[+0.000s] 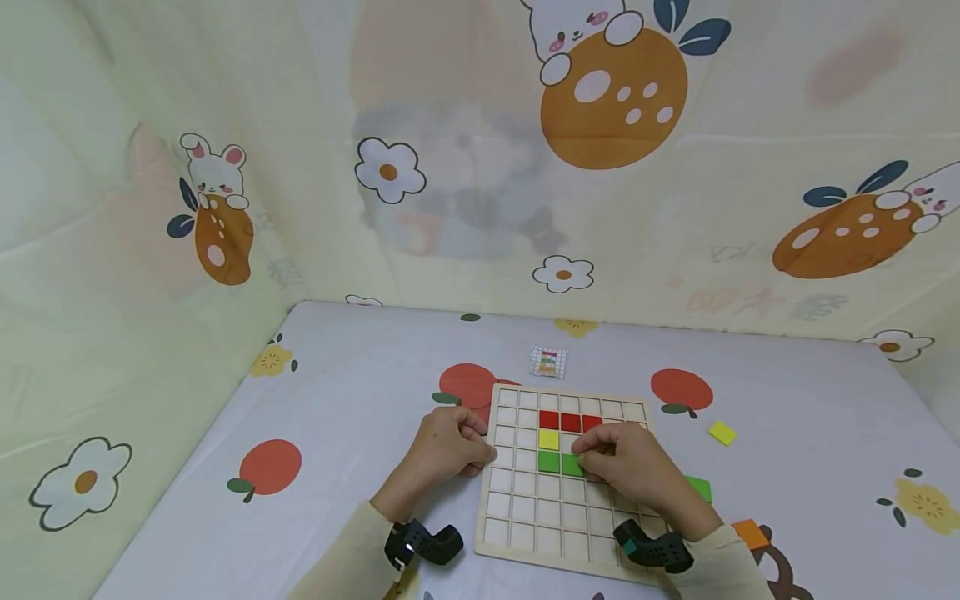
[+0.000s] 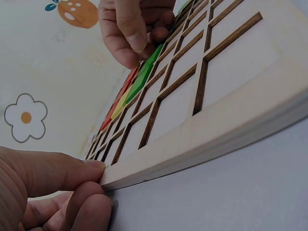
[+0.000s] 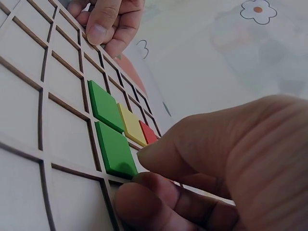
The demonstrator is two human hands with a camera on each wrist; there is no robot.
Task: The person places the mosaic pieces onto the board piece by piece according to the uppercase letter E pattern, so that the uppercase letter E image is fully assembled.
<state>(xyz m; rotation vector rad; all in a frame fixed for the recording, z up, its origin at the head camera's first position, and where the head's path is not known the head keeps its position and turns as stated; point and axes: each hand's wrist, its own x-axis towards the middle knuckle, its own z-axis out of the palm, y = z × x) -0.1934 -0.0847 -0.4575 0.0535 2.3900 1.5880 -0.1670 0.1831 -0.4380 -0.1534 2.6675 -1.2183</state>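
A light wooden grid board (image 1: 525, 517) lies on the table. Its cells hold three red tiles (image 1: 570, 423) in a row, a yellow tile (image 1: 549, 439) below the leftmost, and two green tiles (image 1: 548, 461) side by side below that. My left hand (image 1: 450, 442) holds the board's left edge, thumb on the frame and fingers bent beside it. Over the middle of the board is my right hand (image 1: 637, 467), fingers bent and fingertips at the edge of the right green tile (image 3: 115, 151). No tile shows between its thumb and fingers. The hand covers cells at the board's right.
Right of the board lie a loose yellow tile (image 1: 723, 433), a green tile (image 1: 700, 488) and an orange tile (image 1: 751, 534), the last two beside the right forearm. A small card (image 1: 549, 362) printed with a coloured grid lies behind the board. A patterned curtain (image 1: 465, 275) hangs behind the table.
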